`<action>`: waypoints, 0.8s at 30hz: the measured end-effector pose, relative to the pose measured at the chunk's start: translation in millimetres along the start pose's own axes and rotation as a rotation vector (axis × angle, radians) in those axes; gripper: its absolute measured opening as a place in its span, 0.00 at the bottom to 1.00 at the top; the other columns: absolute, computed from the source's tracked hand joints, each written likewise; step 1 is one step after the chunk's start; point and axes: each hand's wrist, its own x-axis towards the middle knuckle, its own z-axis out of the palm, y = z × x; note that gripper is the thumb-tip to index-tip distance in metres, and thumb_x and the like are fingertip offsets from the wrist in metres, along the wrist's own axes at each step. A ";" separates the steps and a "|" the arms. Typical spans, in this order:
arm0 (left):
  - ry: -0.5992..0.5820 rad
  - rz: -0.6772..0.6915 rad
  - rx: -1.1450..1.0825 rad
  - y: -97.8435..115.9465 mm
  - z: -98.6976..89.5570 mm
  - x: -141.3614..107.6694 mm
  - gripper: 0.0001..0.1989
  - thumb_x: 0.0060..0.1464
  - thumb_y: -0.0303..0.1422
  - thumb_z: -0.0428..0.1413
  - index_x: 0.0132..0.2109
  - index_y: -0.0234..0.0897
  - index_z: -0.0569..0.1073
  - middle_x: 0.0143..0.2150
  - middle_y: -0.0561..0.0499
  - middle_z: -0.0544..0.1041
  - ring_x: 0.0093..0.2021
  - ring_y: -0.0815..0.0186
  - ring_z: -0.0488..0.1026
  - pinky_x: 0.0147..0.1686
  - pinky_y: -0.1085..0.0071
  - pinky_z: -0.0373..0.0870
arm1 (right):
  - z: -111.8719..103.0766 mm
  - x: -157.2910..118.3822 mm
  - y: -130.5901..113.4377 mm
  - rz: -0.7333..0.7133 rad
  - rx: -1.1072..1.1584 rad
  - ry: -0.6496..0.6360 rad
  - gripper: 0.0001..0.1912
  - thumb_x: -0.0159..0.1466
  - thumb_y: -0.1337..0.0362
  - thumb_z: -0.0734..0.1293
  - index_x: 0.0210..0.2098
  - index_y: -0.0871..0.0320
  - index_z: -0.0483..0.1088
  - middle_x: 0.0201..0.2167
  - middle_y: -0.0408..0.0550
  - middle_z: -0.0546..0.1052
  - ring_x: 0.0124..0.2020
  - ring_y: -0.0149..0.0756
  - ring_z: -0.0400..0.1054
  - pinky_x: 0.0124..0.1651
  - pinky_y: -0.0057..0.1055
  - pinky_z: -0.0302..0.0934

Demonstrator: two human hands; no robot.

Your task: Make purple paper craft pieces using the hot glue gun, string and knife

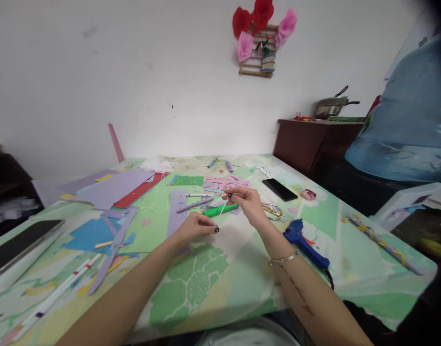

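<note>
Above the middle of the table, a short white string (223, 207) runs taut and slanting between my two hands. My left hand (196, 227) pinches its lower end between thumb and fingertips. At the upper end, my right hand (247, 204) pinches it too, a little farther away and to the right. Behind the string lies a bright green pen-like tool (213, 211), partly hidden by my hands. A purple rolled paper stick (195, 204) rests on a purple paper sheet (175, 211) beyond my left hand. Gold-handled scissors (272, 210) lie beside my right wrist, partly covered.
A blue glue gun (307, 244) with a cord lies right of my right forearm. Farther off are a black phone (280, 189) and pink paper scraps (225, 183). Coloured sheets (112, 188) and strips cover the left side. A decorated stick (382, 242) lies near the right edge.
</note>
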 end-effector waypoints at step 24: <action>0.155 0.060 0.051 -6.2 -11.9 9.4 0.09 0.35 0.31 0.64 0.29 0.32 0.78 0.25 0.46 0.78 0.24 0.66 0.73 0.24 0.73 0.65 | 0.0 -0.3 0.8 -0.059 0.016 0.127 0.09 0.47 0.64 0.72 0.29 0.59 0.76 0.22 0.46 0.78 0.26 0.35 0.72 0.34 0.33 0.65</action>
